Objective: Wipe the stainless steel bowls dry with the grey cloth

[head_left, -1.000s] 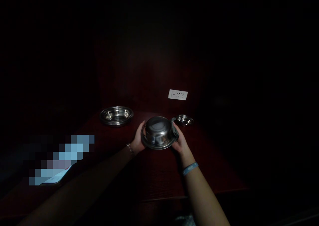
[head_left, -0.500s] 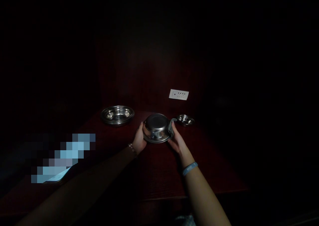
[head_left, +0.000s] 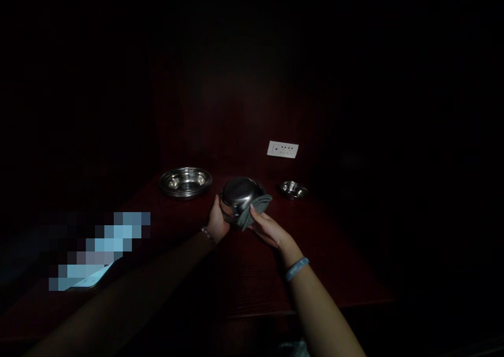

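Through the head view, I find the metal bowl base-up between my two hands, over the near-middle of the dark red table; I can't tell whether it touches the wood. My left hand is partly curled, gripping the bowl's left side. My right hand pinches a grey cloth against the bowl's near right side. The bowl is round, so I see no long axis; the left hand meets bare metal, the right meets cloth. Farther left sit nested dishes; farther right, a small bowl. My blue wristband carries pale lettering too small for me to read surely; I make out no brand elsewhere.
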A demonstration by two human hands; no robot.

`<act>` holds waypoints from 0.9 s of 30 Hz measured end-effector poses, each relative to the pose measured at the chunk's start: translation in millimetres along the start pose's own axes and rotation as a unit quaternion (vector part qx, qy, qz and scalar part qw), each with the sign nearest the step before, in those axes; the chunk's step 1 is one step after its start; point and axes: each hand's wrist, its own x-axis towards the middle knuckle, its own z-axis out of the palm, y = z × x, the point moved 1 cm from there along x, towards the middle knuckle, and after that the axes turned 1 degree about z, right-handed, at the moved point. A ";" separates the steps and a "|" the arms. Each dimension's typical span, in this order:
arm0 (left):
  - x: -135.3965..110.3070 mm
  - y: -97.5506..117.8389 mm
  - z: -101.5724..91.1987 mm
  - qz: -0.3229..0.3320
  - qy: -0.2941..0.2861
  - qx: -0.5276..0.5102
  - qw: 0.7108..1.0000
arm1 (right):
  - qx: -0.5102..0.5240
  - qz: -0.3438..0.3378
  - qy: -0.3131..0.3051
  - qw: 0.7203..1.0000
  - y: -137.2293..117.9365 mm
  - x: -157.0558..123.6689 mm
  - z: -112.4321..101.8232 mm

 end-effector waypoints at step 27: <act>-16.4 -4.5 13.1 -0.022 -0.095 0.054 0.994 | -0.765 -0.286 0.119 0.564 -22.5 -9.4 -3.5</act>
